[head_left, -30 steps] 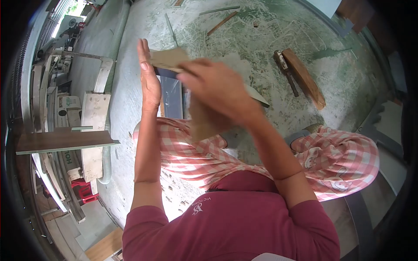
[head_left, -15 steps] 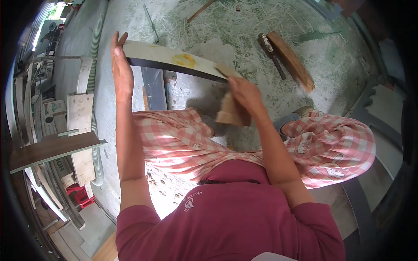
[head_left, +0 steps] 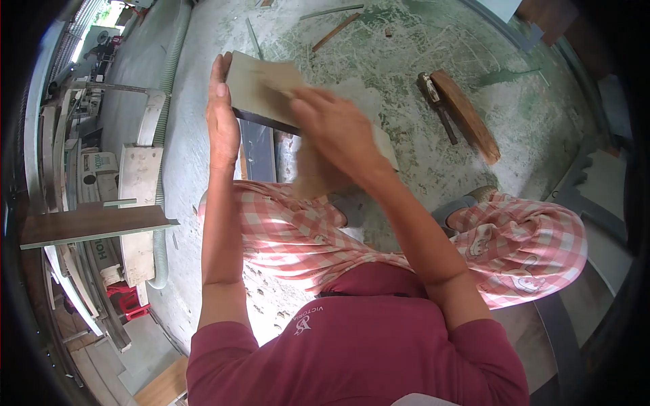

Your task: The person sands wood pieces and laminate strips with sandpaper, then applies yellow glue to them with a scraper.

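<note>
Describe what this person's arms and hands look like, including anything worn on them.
The maroon shirt has short sleeves that end above the elbows, leaving both forearms bare. The left hand and right hand wear no gloves, and no watch or bracelet shows. The right hand is blurred.

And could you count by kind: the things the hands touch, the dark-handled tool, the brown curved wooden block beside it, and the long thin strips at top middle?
Pale flat board: 1
Thin brown sheet (blurred, seemingly one): 1
Dark-handled tool: 1
Brown curved wooden block: 1
Long thin greyish strips: 2
Long thin brown strip: 1
Total: 7
</note>
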Motion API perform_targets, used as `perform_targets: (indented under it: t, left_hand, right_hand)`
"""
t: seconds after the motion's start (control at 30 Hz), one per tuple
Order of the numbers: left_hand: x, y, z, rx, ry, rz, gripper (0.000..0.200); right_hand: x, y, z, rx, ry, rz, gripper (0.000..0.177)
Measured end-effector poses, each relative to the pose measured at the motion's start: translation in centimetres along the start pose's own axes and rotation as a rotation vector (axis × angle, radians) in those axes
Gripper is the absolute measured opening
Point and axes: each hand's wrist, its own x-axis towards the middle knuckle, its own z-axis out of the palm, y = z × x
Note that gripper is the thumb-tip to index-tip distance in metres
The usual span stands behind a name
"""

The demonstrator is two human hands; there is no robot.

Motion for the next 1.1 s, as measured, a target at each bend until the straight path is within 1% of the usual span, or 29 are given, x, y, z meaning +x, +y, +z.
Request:
perform_targets:
  t: [0.07, 0.1, 0.13, 0.17, 0.2, 0.27, 0.33, 0.4, 0.47, 0.5, 0.53, 0.57, 0.6, 0.63, 0.67, 0.7, 0.73, 0.8, 0.87, 0.93, 0.97, 1.03, 1.07, 1.1]
  left_hand:
    - [-0.2, 0.0, 0.0, -0.088, 0.009, -0.054, 0.068]
    - [-0.3, 0.0, 0.0, -0.134, 0.014, -0.082, 0.069]
    - [-0.3, -0.2, -0.2, -0.138, 0.01, -0.08, 0.069]
    - [-0.3, -0.5, -0.6, -0.039, 0.006, -0.04, 0.07]
    - [-0.3, -0.8, -0.8, 0.059, 0.004, -0.001, 0.071]
    - [-0.7, 0.5, 0.2, 0.035, 0.022, -0.023, 0.071]
    - [-1.0, 1.8, 1.0, 0.007, 0.053, -0.058, 0.07]
    - [-0.8, -0.2, -0.3, -0.032, 0.03, -0.075, 0.069]
    - [-0.3, -2.0, -1.6, -0.109, -0.01, -0.097, 0.069]
    - [-0.3, -1.8, -1.6, -0.108, -0.008, -0.094, 0.069]
    - [-0.4, -1.5, -1.5, -0.152, 0.027, -0.183, 0.068]
    - [-0.4, -1.2, -1.4, -0.197, 0.061, -0.269, 0.067]
    - [-0.2, -0.9, -1.4, -0.195, 0.063, -0.262, 0.067]
    - [-0.1, -0.7, -1.4, -0.247, 0.063, -0.342, 0.065]
    - [-0.1, -0.6, -1.5, -0.299, 0.066, -0.425, 0.064]
    - [-0.1, -1.4, -1.9, -0.392, 0.048, -0.423, 0.059]
    - [-0.2, -1.3, -2.0, -0.389, 0.051, -0.419, 0.059]
    - [-0.4, -0.5, -1.8, -0.397, 0.017, -0.466, 0.052]
    - [-0.6, 0.6, -1.3, -0.419, 0.046, -0.451, 0.05]
    - [-0.7, 0.5, -1.8, -0.396, -0.088, -0.507, 0.058]
    - [-0.7, 0.4, -1.7, -0.398, -0.087, -0.508, 0.058]
    - [-0.9, 0.1, -1.5, -0.318, -0.039, -0.453, 0.055]
    - [-0.8, 0.0, -1.6, -0.318, -0.033, -0.454, 0.055]
    - [-0.8, -0.2, -1.6, -0.312, -0.032, -0.464, 0.055]
  right_hand:
    - [1.2, -2.8, 0.8, -0.177, 0.138, -0.376, 0.03]
    - [1.1, -3.2, 1.2, -0.179, 0.142, -0.372, 0.03]
    - [1.0, -3.4, 1.5, -0.189, 0.085, -0.319, 0.031]
    - [0.8, -3.3, 1.8, -0.199, 0.028, -0.265, 0.032]
    - [0.8, -1.8, 2.5, -0.206, 0.029, -0.263, 0.032]
    - [-0.1, 3.1, 4.1, -0.223, -0.063, -0.078, 0.033]
    - [-1.6, 6.6, 3.3, -0.198, -0.142, 0.205, 0.036]
    - [-4.2, 13.2, 5.0, -0.144, -0.122, 0.36, 0.041]
    - [-6.9, 18.9, 5.1, -0.155, -0.242, 0.643, 0.045]
    - [-9.1, 22.8, 5.6, -0.192, -0.276, 0.658, 0.047]
    - [-10.7, 25.2, 6.1, -0.227, -0.311, 0.673, 0.048]
    - [-10.8, 25.2, 6.1, -0.225, -0.307, 0.669, 0.048]
    - [-10.7, 25.2, 6.1, -0.279, -0.329, 0.719, 0.047]
    - [-10.4, 25.2, 6.2, -0.335, -0.353, 0.769, 0.047]
    - [-9.3, 23.9, 5.5, -0.335, -0.355, 0.763, 0.047]
    - [-7.1, 20.6, 3.9, -0.251, -0.261, 0.685, 0.046]
    - [-5.0, 17.2, 2.3, -0.166, -0.165, 0.608, 0.044]
    - [-1.5, 11.6, 0.0, 0.007, 0.008, 0.366, 0.039]
    - [1.6, 6.6, -1.3, 0.149, 0.202, 0.031, 0.037]
    - [4.3, 3.1, -2.0, 0.249, 0.269, -0.22, 0.038]
    - [5.1, 1.8, -2.7, 0.248, 0.267, -0.22, 0.038]
    - [6.0, 0.3, -3.4, 0.359, 0.058, -0.244, 0.04]
    - [6.2, 0.7, -3.2, 0.36, 0.052, -0.247, 0.04]
    - [6.2, 1.9, -3.1, 0.334, -0.003, -0.192, 0.041]
